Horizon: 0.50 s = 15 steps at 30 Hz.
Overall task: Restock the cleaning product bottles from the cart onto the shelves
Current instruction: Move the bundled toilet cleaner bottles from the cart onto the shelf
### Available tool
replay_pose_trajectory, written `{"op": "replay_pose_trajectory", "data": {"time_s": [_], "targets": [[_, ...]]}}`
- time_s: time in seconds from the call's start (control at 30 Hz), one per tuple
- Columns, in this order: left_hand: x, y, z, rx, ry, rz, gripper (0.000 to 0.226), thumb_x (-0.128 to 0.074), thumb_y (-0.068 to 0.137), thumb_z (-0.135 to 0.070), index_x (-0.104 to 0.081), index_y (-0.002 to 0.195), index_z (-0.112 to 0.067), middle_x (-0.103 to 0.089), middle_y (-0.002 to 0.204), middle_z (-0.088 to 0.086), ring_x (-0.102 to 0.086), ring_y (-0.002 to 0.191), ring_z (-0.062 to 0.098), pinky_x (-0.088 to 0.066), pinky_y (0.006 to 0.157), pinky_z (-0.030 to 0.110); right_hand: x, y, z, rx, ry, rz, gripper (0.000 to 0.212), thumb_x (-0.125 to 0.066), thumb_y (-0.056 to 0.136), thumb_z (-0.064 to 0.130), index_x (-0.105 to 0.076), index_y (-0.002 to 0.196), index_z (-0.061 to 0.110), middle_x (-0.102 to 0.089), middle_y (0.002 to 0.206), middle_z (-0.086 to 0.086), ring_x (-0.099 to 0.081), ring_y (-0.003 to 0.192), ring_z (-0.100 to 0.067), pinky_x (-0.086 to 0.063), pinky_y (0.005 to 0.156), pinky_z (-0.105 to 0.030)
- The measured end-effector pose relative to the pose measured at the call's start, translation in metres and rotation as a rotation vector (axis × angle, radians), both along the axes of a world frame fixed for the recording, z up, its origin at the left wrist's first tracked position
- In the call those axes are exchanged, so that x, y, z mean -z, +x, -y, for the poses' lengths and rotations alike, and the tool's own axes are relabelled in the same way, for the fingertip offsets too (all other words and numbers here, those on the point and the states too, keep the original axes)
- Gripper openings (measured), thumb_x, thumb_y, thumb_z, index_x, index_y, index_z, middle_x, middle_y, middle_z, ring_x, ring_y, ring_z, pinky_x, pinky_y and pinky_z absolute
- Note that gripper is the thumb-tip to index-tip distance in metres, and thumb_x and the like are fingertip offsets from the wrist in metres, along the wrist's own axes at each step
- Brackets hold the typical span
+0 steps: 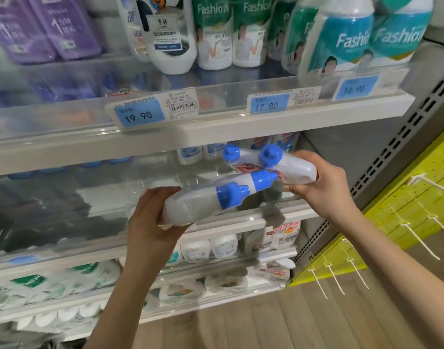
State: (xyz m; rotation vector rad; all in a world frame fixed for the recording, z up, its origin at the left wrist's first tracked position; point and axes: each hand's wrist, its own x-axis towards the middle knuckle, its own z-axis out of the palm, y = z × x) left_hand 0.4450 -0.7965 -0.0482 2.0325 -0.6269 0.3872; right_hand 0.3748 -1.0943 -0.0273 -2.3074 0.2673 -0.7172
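Mostly frosted plastic bottles (190, 205), conical blue caps (232, 196)

Lower bottles (190, 205) in left hand (150, 222), just below-left of upper bottles (296, 167) in right hand (324, 182), before the shelf (299, 210).

White bottles (190, 205), blue caps (232, 195), tipped sideways, caps close together, midair

Wood-plank floor (253, 328), yellow pegboard wall (417, 195)
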Motion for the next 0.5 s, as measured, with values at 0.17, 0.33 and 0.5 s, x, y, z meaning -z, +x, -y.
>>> {"op": "replay_pose_trajectory", "data": {"time_s": [0.17,0.33,0.5], "targets": [[0.015,0.016,0.013,-0.016,-0.088,-0.046,0.063,-0.087,0.059,-0.007,-0.052,0.094,-0.046,-0.058,0.095,-0.017,-0.053,0.086,-0.012,-0.038,0.072,0.002,0.017,0.020,0.002,-0.010,0.123,0.020,0.057,-0.084,0.060,-0.003,-0.064,0.109,0.016,-0.064,0.089,0.008,-0.054,0.080,0.002,-0.036,0.068,0.002],[0.034,0.039,0.024,-0.019,-0.097,-0.065,0.062,-0.088,0.054,-0.001,-0.056,0.099,-0.029,-0.057,0.094,-0.014,-0.051,0.079,-0.007,-0.036,0.073,-0.001,0.021,0.038,0.013,-0.009,0.214,0.046,0.059,-0.085,0.060,-0.001,-0.060,0.107,0.024,-0.062,0.088,0.017,-0.056,0.074,0.013,-0.038,0.070,0.002],[0.037,0.058,0.034,0.020,-0.193,-0.195,0.052,-0.079,0.051,-0.023,-0.060,0.098,-0.021,-0.062,0.082,-0.004,-0.054,0.067,-0.012,-0.040,0.062,0.004,0.024,0.047,0.035,-0.010,0.278,0.007,0.058,-0.085,0.060,0.004,-0.060,0.107,0.026,-0.067,0.094,0.010,-0.059,0.076,0.004,-0.045,0.067,-0.006]]}}
